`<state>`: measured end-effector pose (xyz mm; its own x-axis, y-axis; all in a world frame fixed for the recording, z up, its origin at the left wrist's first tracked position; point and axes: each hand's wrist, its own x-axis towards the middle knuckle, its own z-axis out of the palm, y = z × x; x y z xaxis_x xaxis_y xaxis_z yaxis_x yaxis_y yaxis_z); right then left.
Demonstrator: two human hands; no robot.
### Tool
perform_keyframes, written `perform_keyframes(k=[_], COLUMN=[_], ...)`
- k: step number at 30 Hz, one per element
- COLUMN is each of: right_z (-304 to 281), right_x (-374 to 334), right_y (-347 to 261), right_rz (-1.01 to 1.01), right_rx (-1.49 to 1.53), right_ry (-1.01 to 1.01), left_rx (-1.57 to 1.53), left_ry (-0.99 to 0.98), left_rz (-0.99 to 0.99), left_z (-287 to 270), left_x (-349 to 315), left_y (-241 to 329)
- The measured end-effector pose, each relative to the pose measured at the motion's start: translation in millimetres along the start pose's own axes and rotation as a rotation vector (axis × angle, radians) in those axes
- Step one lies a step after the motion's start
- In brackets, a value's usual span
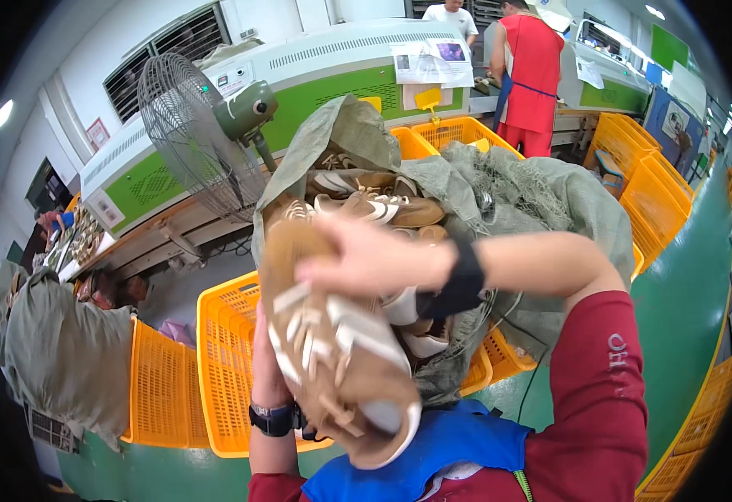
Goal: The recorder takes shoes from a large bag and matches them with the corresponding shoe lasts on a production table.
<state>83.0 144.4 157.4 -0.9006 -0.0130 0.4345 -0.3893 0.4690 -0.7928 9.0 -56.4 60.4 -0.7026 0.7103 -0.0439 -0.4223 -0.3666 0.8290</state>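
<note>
Currently, both hands are at a brown shoe with white stripes, located in front of the body and above the near edge of a grey-green sack. The shoe's long axis runs obliquely: toe at upper left, directed away from the body; heel at lower right, near the blue apron. Laces face upward.

The left hand holds the shoe along its left side; its fingers are hidden behind the shoe. The right hand lies over the toe section and is the nearer of the two to that end. Motion blur prevents telling whether its fingers are closed or only in contact.

The right forearm crosses from the right, in front of the sack opening, partly covering the other shoes inside. This forearm and the sack's raised folds bound the space beyond the toe. An orange crate stands left of the left hand. A caged fan stands farther back, before a white-and-green machine.
</note>
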Motion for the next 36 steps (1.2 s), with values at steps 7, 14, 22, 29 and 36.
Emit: perform_keyframes(k=[7,14,22,29,36], right_z=[53,-71,-93,-108,-232], right_x=[-2,143,262,261,171], right_y=[5,129,265,295,241], right_rz=[-0.186,0.658,0.287,-0.013,-0.135], right_rx=[-0.529,-0.001,-1.109,-1.195,-1.405], right_ry=[-0.252,-0.840,-0.524,-0.358,-0.077], left_rx=[-0.027,-0.027,-0.112,-0.121,-0.198], left_ry=[-0.038,0.316,0.557,0.503,0.343], left_rz=[0.103,-0.088,-0.138,-0.121,-0.146], left_z=[-7,-32,-47,-50,-50], left_x=[-43,-5,8,30,34], left_y=[2,-13,-25,-22,-31])
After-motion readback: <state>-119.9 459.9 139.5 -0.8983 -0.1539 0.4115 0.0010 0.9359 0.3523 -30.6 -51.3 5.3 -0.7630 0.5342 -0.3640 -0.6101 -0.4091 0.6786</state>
